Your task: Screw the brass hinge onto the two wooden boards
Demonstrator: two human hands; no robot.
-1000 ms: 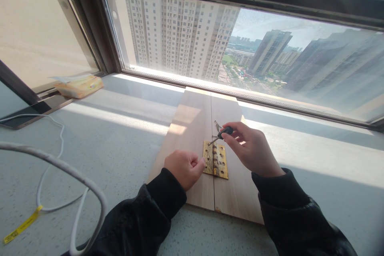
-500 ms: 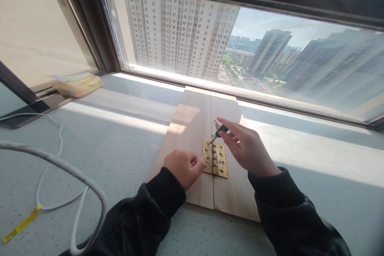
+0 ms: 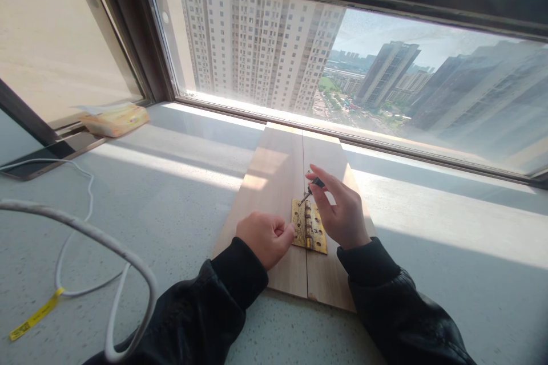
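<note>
From the head camera I see my right hand [image 3: 342,211] pinching a small screwdriver [image 3: 311,188], its tip down on the gold hinge [image 3: 309,227]. My left hand [image 3: 264,238] is curled shut, pressing the hinge's left edge. The hinge lies across two wooden boards [image 3: 274,182] on the grey sill [image 3: 180,194].
</note>
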